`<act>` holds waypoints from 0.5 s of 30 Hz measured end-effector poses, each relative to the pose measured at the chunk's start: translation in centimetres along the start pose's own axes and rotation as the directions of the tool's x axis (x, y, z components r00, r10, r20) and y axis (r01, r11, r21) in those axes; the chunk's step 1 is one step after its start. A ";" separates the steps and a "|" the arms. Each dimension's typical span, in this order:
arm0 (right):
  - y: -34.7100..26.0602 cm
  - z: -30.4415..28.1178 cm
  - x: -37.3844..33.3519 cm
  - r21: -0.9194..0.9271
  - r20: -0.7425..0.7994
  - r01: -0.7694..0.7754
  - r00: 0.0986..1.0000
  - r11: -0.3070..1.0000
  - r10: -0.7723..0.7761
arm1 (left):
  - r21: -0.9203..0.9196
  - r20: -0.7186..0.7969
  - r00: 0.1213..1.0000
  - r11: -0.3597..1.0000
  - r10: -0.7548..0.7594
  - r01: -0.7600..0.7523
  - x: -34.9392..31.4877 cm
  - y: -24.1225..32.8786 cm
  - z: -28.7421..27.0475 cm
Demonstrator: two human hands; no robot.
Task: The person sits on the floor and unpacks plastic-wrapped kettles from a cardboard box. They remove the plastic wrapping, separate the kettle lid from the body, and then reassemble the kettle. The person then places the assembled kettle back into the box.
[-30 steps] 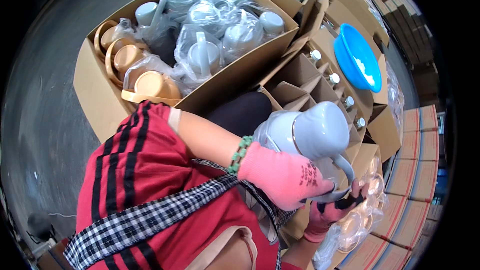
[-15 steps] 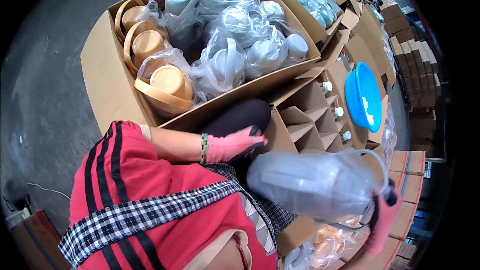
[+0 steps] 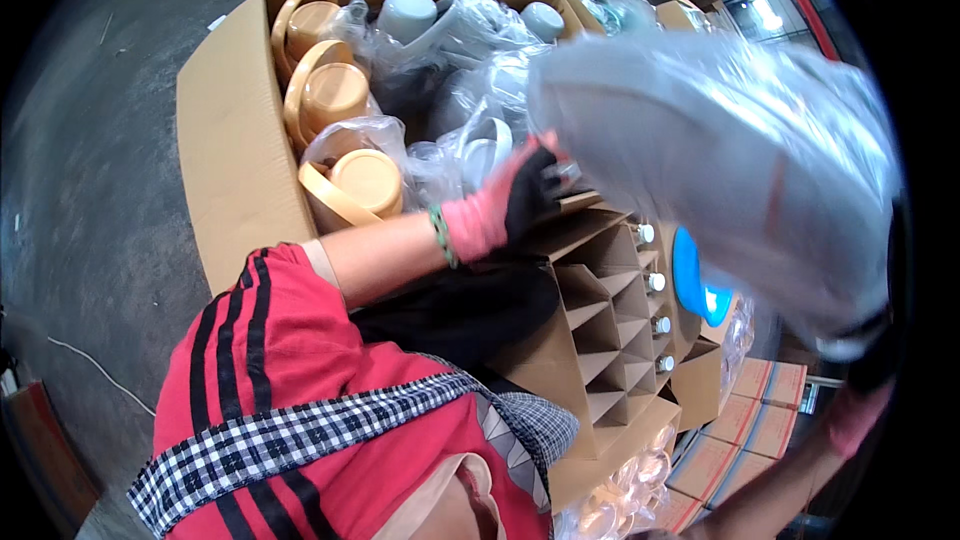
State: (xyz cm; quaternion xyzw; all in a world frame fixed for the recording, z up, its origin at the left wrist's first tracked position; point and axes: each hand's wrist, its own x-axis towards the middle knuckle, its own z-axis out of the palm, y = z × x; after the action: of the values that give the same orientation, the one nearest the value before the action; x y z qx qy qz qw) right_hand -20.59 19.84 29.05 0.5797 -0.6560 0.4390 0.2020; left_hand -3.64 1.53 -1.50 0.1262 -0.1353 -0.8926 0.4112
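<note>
A large grey jug (image 3: 710, 160) in a clear plastic bag is held up at the right, tilted and smeared by motion. My right hand (image 3: 862, 395), in a pink and black glove, grips its lower right end at the picture's rim; its fingers are partly hidden. My left hand (image 3: 515, 190), gloved alike, is by the jug's left end with fingers curled; I cannot make out what they hold. Behind it stands a big carton (image 3: 235, 140) of bagged grey jugs and orange jugs (image 3: 365, 180), packed upside down.
Right of my knee is a carton with cardboard dividers (image 3: 580, 290) and several white-capped bottles (image 3: 655, 282). A blue basin (image 3: 687, 275) is partly covered by the raised jug. Bagged clear and orange pieces (image 3: 625, 490) lie below. Stacked cartons (image 3: 745, 420) stand at the right.
The bagged jug has risen up and to the right, above the divided carton. My left hand has moved up to its left end. The view has shifted.
</note>
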 end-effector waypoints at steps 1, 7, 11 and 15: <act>0.6 2.7 0.8 0.034 0.033 0.082 0.996 0.996 -0.083 | -0.018 0.017 0.999 0.999 0.038 -0.038 1.0 1.9 -1.1; 3.1 19.9 2.1 0.428 0.321 -0.106 0.946 0.897 -0.042 | 0.165 -0.246 0.961 0.983 0.123 -0.083 1.5 7.5 -6.6; 0.8 25.6 -0.2 0.433 0.451 -0.122 0.887 0.893 -0.097 | 0.759 -0.011 0.982 0.640 0.191 -0.116 0.0 6.4 -10.5; 1.3 28.5 0.5 0.401 0.533 -0.161 0.842 0.902 -0.087 | 0.909 0.404 0.898 -0.189 0.174 -0.373 -0.4 7.0 -12.4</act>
State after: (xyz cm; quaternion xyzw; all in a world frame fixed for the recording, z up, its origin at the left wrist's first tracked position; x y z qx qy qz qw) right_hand -14.94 -3.67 13.82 0.6960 -0.5840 0.3964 -0.1320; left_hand 5.68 -4.23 -10.55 0.2952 -0.8011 -0.3848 0.3506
